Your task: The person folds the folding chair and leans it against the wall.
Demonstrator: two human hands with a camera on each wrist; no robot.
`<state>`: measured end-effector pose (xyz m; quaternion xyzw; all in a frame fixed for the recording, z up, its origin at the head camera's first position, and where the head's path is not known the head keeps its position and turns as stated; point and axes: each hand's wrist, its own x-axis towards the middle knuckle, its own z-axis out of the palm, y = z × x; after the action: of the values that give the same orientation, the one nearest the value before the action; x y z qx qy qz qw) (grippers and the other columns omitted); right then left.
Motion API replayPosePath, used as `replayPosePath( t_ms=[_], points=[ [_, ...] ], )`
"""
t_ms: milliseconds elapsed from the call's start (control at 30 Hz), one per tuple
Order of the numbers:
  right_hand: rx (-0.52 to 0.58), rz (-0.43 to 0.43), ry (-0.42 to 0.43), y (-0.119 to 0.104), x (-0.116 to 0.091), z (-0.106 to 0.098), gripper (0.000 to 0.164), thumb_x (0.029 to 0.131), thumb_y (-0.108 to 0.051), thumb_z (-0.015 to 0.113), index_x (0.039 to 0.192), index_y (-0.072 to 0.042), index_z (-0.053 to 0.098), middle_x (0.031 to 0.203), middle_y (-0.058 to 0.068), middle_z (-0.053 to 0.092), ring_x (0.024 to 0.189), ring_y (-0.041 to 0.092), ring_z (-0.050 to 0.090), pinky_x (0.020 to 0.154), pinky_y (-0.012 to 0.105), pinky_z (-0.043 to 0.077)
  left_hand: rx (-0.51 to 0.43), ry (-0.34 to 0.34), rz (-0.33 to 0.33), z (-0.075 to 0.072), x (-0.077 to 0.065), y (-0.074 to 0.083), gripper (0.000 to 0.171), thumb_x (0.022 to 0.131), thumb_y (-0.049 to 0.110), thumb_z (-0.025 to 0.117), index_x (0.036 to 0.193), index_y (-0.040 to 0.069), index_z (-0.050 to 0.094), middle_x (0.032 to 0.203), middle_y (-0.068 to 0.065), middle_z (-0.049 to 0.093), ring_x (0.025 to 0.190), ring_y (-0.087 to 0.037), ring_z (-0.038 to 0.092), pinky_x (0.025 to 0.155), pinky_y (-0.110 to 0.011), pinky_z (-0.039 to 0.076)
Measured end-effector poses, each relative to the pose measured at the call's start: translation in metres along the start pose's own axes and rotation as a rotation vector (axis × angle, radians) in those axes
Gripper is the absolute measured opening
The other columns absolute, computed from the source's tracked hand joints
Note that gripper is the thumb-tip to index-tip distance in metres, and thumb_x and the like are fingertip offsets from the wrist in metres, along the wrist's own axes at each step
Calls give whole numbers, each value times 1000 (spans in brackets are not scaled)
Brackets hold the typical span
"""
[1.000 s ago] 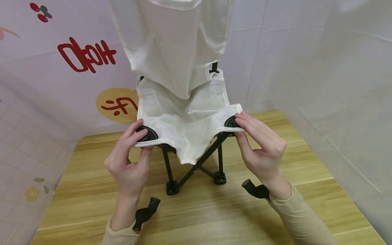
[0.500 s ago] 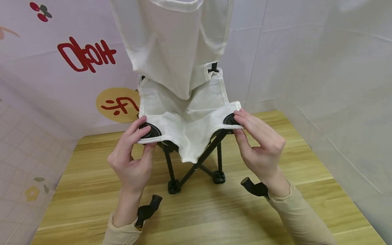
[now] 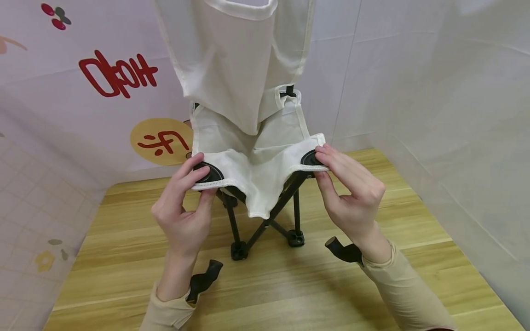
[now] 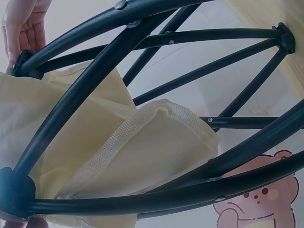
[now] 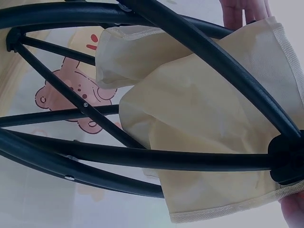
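Observation:
A small folding chair (image 3: 256, 172) with white fabric and a black tube frame (image 3: 279, 207) stands partly spread on the wooden surface. At the seat's front left corner, my left hand (image 3: 184, 207) pinches the fabric edge, fingers on a round black patch (image 3: 212, 172) and thumb beneath. My right hand (image 3: 352, 188) grips the front right corner likewise, over the other black patch (image 3: 309, 158). Between them the seat sags into a fold. From below, the left wrist view has crossing tubes (image 4: 90, 95) and a corner joint (image 4: 16, 192); the right wrist view has another joint (image 5: 287, 159).
The chair's backrest (image 3: 236, 59) rises behind the seat, its top cut off by the frame. White printed sheets (image 3: 124, 27) hang at the back and sides. A black curved piece sticks out at each wrist (image 3: 204, 280). The wooden tabletop (image 3: 265, 294) extends in front.
My left hand has moved right and slightly up with its corner, and my right hand has risen a little. The two front corners are closer together; both grips stay.

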<state>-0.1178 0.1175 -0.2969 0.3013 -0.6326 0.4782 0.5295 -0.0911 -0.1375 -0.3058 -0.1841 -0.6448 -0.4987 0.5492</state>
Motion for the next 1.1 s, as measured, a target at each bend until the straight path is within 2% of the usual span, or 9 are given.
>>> replayPosePath(
  t_ms=[167,400,1100],
  points=[
    [8,1,3,-2,2,1,17,92,-7,78,96,9,80,98,30,79,113,12,78,102,32,62,-4,-3,6,2,1,1,34,93,27,82,99,-6,77,115,-19,80,113,-17,78,100,-24,60],
    [21,-9,-7,0,4,2,14,91,-4,79,96,8,80,98,29,79,113,12,78,102,33,62,-1,1,14,7,2,3,32,93,27,82,99,-5,77,116,-17,81,111,-23,79,102,-26,60],
    [34,-11,-31,5,14,5,15,93,-6,77,99,7,81,100,27,80,113,16,78,103,35,62,13,-49,24,24,6,7,26,94,22,80,102,-2,77,116,-20,79,111,-26,78,101,-23,60]
  ],
)
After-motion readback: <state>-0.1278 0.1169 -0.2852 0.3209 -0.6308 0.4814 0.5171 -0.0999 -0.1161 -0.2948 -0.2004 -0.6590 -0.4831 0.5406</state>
